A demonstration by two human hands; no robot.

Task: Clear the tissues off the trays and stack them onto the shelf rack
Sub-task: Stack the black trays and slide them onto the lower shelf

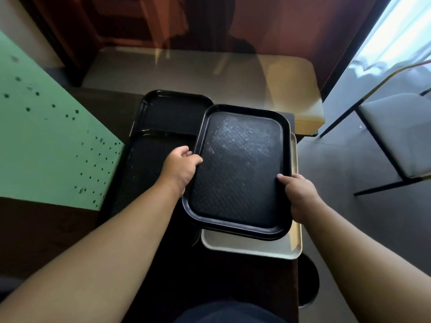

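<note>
A black plastic tray [240, 171] is held over a cream tray [251, 247], its long axis running near to far, the far end tipped slightly right. The left hand [179, 167] curls closed on its left rim; the right hand [296, 194] grips the near-right rim, thumb on top. More black trays [161, 127] lie just left, on a dark counter [233, 276]. Further off stands a pale table [186, 71]; a green pegboard panel [46, 136] lies left, a grey-seated chair [401, 134] right.
</note>
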